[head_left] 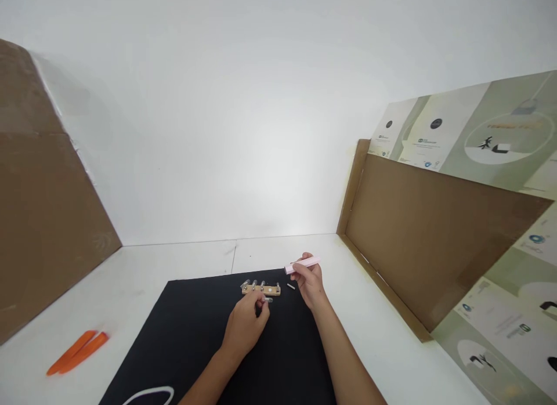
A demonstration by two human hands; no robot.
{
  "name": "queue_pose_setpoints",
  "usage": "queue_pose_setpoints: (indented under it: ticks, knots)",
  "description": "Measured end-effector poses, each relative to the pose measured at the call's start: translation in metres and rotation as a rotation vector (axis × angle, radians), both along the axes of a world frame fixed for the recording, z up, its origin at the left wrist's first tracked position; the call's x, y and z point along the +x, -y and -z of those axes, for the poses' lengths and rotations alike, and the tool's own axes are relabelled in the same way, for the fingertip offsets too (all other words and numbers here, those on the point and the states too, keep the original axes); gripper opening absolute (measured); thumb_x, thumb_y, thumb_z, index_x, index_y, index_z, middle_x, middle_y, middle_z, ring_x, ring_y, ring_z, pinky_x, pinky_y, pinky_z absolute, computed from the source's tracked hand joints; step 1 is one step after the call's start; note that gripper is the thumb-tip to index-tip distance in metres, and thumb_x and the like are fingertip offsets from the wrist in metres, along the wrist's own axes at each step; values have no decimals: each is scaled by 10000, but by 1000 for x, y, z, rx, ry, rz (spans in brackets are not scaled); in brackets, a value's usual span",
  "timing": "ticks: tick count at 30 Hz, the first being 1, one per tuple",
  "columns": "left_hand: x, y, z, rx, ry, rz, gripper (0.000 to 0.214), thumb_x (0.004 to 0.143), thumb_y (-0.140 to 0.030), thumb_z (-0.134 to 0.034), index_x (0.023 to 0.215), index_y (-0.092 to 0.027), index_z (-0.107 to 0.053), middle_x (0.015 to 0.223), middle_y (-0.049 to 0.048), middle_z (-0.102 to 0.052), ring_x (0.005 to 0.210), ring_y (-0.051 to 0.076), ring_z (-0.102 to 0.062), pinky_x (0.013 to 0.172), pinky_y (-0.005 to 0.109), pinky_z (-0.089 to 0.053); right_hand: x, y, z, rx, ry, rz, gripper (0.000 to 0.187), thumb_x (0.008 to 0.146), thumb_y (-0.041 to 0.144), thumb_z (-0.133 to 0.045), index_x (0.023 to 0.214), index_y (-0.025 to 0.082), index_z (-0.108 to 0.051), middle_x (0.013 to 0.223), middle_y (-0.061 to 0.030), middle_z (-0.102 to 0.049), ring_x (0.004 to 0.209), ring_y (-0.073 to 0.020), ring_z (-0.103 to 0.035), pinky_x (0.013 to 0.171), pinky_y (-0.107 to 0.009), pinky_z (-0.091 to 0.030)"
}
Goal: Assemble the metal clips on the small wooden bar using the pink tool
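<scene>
My left hand (247, 319) is low over the black mat, in front of a small wooden strip. Its thumb and forefinger pinch a small clear plastic piece (268, 300). Several clear pieces on metal fittings stand along the wooden strip (270, 291), the leftmost one tilted. My right hand (311, 284) is raised at the mat's far right, fingers closed round a pale pink stick (301, 265) with a flat-sided look. Below that hand, a short grey metal pin (291, 286) lies on the mat.
The black mat (191, 318) covers the middle of the white table (139, 266). Two orange strips (78, 353) lie at left, and a white cord (152, 389) curves at the mat's front. Cardboard panels stand at left (47, 202) and right (435, 237), before a white wall.
</scene>
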State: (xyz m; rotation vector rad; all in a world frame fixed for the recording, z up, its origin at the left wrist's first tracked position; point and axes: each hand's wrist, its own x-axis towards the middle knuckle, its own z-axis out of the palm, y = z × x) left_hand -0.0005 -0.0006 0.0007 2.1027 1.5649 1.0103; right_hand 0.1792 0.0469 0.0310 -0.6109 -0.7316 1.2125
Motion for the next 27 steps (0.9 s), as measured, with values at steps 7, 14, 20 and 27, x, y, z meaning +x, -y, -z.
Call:
queue_pose_setpoints:
  ticks: [7,14,20,27]
  knots:
    - [13,-3,-5,-14,28,-143,206,870,-293,-487,755,-217,-639,666,-14,-591,630,147,-558,613,248,-378,0,-10,15,-86,-59,-9,486,562,179,-819,878,216,-451,597,76,-616,505,-118,-626,394,-154,-481]
    - [39,-11,-16,-157,-119,-358,288,915,-395,-459,961,-284,-720,896,38,-725,826,230,-657,649,282,-418,0,-10,18,-91,-103,-22,492,556,176,-820,882,217,-453,591,80,-616,490,-113,-622,390,-149,-480]
    - [47,-14,-7,-212,-182,-402,314,929,-408,-438,1015,-295,-719,944,61,-746,837,272,-686,672,322,-458,1,-9,15,-92,-146,-32,499,552,168,-805,897,216,-448,583,73,-625,494,-112,-624,395,-142,-472]
    - [47,-13,-4,-219,-234,-410,335,941,-382,-411,1010,-252,-712,954,93,-744,856,304,-690,709,359,-474,2,-10,14,-91,-161,-18,488,550,179,-799,890,213,-451,574,63,-635,489,-120,-625,390,-149,-471]
